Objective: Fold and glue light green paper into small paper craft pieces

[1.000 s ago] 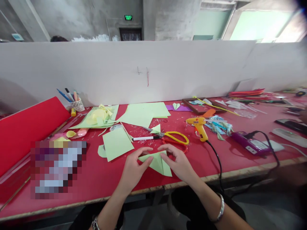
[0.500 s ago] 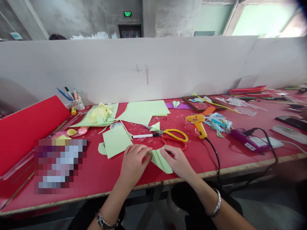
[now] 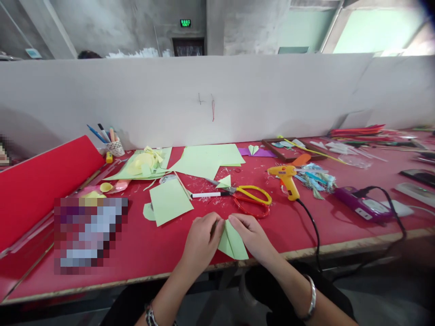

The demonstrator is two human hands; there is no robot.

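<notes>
A folded light-green paper (image 3: 234, 242) with creases running along it hangs between my hands near the table's front edge. My left hand (image 3: 205, 235) pinches its upper left corner, fingers curled. On the other side, my right hand (image 3: 249, 231) grips the upper right part with thumb and fingers. Just beyond them lie scissors (image 3: 253, 194) with yellow and red handles, a small green paper triangle (image 3: 224, 181) over the blades. A white marker (image 3: 207, 195) with a black cap points at the scissors. To the left rests a square green sheet (image 3: 171, 202).
A yellow glue gun (image 3: 285, 179) with a black cord lies at the right, near a purple power strip (image 3: 362, 203). Larger green sheets (image 3: 207, 158) lie at the back. A red board (image 3: 47, 190) and a pen cup (image 3: 116, 147) stand left. A white partition (image 3: 152, 99) closes the back.
Both hands have come closer together and slightly toward me. My left hand has moved right onto the paper, and the paper now tilts more steeply, its lower end nearer the table edge.
</notes>
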